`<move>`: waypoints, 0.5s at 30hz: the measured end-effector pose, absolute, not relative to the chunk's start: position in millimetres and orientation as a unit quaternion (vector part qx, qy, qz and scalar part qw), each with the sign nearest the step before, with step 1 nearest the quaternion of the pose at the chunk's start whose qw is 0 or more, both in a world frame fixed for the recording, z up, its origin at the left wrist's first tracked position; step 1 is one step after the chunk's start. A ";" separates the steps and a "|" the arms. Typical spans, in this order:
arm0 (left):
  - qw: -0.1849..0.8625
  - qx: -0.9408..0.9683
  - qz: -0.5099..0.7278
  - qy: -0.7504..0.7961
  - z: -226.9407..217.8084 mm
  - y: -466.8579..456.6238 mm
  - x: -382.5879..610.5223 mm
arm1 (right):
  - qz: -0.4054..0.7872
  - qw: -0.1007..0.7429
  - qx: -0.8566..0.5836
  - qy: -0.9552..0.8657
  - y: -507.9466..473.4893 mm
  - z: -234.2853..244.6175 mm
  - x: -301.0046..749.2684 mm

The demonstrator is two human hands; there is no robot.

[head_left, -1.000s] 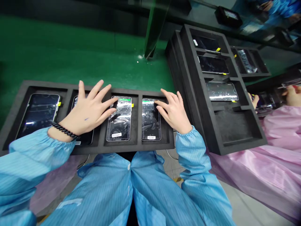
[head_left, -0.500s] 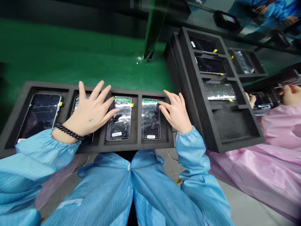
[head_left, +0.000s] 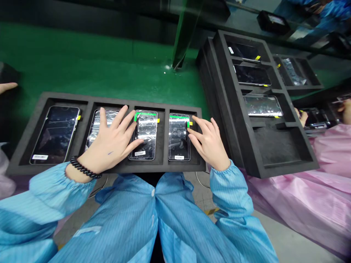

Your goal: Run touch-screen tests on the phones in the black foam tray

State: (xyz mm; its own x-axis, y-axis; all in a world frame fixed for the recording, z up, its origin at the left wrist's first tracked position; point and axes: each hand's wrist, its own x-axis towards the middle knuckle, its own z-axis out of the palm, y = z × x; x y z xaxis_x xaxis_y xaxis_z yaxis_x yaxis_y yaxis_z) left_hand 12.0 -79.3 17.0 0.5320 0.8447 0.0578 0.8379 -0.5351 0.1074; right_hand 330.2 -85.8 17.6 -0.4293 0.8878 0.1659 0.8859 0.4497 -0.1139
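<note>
A black foam tray point(head_left: 109, 101) with four pockets lies across my lap edge on the green bench, a phone in each pocket. My left hand point(head_left: 111, 144), fingers spread, lies flat over the second phone point(head_left: 100, 122), its thumb and forefinger touching the third phone point(head_left: 145, 133), which has clear film and a green tab. My right hand point(head_left: 210, 142) is open beside the fourth phone point(head_left: 178, 137), fingertips at its right edge near a green tab. The first phone point(head_left: 55, 134) at the far left is untouched.
A second black foam tray point(head_left: 285, 160) stands at the right with three phones and one vacant pocket. More trays lie behind it. A person in pink sits at my right; another person's fingertip point(head_left: 8, 87) shows at the left edge. A green post point(head_left: 185, 33) rises behind.
My left hand slid a little toward me over the second and third phones. My right hand's fingertips moved to the fourth phone's right edge. The view shifted slightly left.
</note>
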 end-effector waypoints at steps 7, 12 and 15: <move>0.040 0.873 0.053 0.483 17.3 -108.0 10.2 | 0.018 0.104 -0.522 -0.846 -105.6 18.7 329.0; 0.041 0.872 0.035 0.487 20.7 -125.3 10.9 | 0.023 0.104 -0.521 -0.847 -119.8 19.5 328.4; 0.036 0.871 0.029 0.489 22.3 -134.0 12.6 | 0.024 0.106 -0.517 -0.849 -127.4 20.1 328.6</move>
